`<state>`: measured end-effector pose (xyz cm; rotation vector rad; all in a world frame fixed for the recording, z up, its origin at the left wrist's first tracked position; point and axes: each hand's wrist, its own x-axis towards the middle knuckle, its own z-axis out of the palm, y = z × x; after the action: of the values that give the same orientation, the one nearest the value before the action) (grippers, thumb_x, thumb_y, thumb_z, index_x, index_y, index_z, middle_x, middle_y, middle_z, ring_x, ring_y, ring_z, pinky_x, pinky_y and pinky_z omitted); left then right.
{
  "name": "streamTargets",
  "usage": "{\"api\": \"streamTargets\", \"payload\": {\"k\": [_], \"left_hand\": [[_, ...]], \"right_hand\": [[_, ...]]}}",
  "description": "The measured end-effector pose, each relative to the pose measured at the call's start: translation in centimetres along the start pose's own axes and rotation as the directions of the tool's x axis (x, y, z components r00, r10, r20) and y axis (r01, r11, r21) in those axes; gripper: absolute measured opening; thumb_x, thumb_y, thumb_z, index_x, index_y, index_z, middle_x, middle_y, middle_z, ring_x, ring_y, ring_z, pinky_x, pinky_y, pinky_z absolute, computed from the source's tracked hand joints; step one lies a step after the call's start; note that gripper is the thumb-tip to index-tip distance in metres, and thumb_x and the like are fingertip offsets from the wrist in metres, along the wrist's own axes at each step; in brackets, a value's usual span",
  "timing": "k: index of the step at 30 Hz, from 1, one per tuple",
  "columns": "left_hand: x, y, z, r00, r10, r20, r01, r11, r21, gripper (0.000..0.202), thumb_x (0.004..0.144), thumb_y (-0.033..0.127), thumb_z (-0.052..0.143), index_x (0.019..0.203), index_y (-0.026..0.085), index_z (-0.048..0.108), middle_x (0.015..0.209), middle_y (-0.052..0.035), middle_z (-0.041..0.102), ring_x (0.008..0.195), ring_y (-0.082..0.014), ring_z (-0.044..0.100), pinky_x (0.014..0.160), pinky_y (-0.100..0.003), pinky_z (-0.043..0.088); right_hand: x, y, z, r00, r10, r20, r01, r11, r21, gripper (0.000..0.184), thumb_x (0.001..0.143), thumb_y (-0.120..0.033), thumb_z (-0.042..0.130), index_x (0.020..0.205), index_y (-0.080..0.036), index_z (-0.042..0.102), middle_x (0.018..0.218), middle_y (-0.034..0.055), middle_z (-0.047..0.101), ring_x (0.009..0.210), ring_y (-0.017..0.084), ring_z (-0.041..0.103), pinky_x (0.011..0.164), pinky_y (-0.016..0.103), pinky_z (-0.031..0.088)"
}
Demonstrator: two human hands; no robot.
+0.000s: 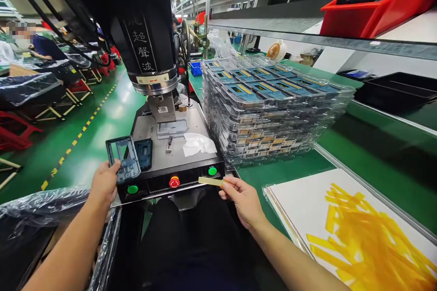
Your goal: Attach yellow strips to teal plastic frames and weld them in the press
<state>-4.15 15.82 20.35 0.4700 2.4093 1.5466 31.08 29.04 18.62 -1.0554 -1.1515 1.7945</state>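
My left hand (105, 182) grips a dark blue plastic housing (129, 163) by its lower left edge, tilted up at the front left of the machine. The housing has a rectangular window opening. Between the thumb and fingers of my right hand (243, 200) is a thin yellow strip (210, 181), pointing left in front of the machine's front panel. Just right of the held housing, a second dark blue housing (144, 153) lies on the metal machine table (160, 157). A clear fixture plate (172, 128) sits under the ultrasonic welder head (150, 36).
Stacked clear trays (273, 113) of blue housings stand right of the machine. Many loose yellow strips (372, 241) lie on white sheets at the lower right. The front panel bears green buttons (212, 171) and a red emergency stop (174, 182). A white cloth (198, 144) rests on the table.
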Motion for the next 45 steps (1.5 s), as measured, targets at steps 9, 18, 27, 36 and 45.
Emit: {"api": "streamTargets", "payload": {"k": [9,18,27,36,45], "left_hand": [[-16.0,-3.6,3.0,0.729,-0.324,0.604,0.652,0.597,-0.467,0.053,0.057,0.011,0.075,0.107,0.018,0.058,0.119,-0.0089,0.065,0.1,-0.0252,0.064,0.08,-0.036,0.056],[-18.8,-3.4,6.5,0.624,-0.391,0.677,0.774,0.434,-0.462,0.046,0.08,0.018,0.064,0.124,0.018,0.052,0.125,-0.0151,0.061,0.107,-0.0283,0.063,0.089,-0.046,0.054],[-19.3,-3.1,8.9,0.62,-0.398,0.676,0.781,0.397,-0.483,0.032,0.09,0.031,0.054,0.116,0.013,0.059,0.113,-0.015,0.067,0.103,-0.0264,0.064,0.09,-0.042,0.054],[-20.2,-2.9,9.9,0.6,-0.346,0.722,0.796,0.343,-0.498,0.031,0.09,0.024,0.053,0.119,0.016,0.056,0.108,-0.0108,0.068,0.102,-0.0227,0.064,0.095,-0.039,0.05],[-20.0,-2.6,9.7,0.614,-0.337,0.714,0.787,0.331,-0.521,0.036,0.088,0.025,0.057,0.122,0.016,0.055,0.108,-0.0112,0.069,0.103,-0.0235,0.064,0.094,-0.039,0.05]], "right_hand": [[0.1,3.9,2.3,0.995,-0.018,0.095,0.012,0.998,0.065,0.037,0.064,-0.039,0.082,0.086,-0.015,0.067,0.068,-0.0007,0.064,0.058,0.012,0.062,0.056,0.025,0.053],[-1.1,7.4,1.9,0.974,-0.14,0.178,0.163,0.979,-0.123,0.032,0.076,-0.041,0.073,0.096,-0.016,0.07,0.076,0.0051,0.071,0.068,0.02,0.07,0.068,0.033,0.06],[-1.5,7.6,1.1,0.83,-0.463,0.311,0.553,0.756,-0.351,0.014,0.087,-0.02,0.06,0.098,-0.02,0.068,0.082,0.0047,0.071,0.073,0.017,0.068,0.069,0.03,0.059],[-1.7,7.4,0.6,0.335,-0.739,0.584,0.94,0.219,-0.262,0.034,0.085,-0.007,0.056,0.116,-0.018,0.064,0.095,0.0105,0.068,0.087,0.019,0.066,0.073,0.031,0.059],[-1.8,7.0,1.1,0.279,-0.696,0.662,0.96,0.202,-0.193,0.029,0.087,-0.008,0.054,0.113,-0.016,0.063,0.093,0.0108,0.068,0.087,0.019,0.066,0.075,0.031,0.059]]}}
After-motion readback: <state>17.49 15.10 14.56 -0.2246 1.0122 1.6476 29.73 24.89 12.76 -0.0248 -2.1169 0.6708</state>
